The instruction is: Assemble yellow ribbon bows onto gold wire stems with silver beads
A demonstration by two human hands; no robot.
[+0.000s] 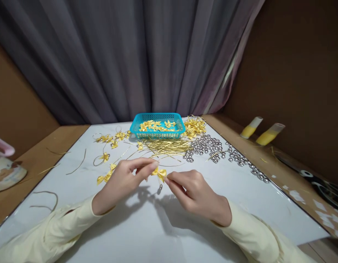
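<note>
Between my two hands hangs a yellow ribbon bow [160, 173], held above the white table. My left hand [136, 171] pinches its left loop between thumb and finger. From the other side, my right hand [198, 191] has its thumb and fingertips closed at the bow's right loop. A small silver bell [160, 186] dangles below the bow on a thin gold cord. Just left of my left hand, more yellow bows [104, 178] lie on the table, partly hidden by the hand.
A blue basket [134, 128] of yellow bows stands at the back. Gold cords [169, 147] lie before it, with silver bells [207, 145] to their right. More bows [195, 128] are heaped beside the basket. Two yellow-filled tubes [251, 128] and a pink-handled container [7, 175] stand at the sides.
</note>
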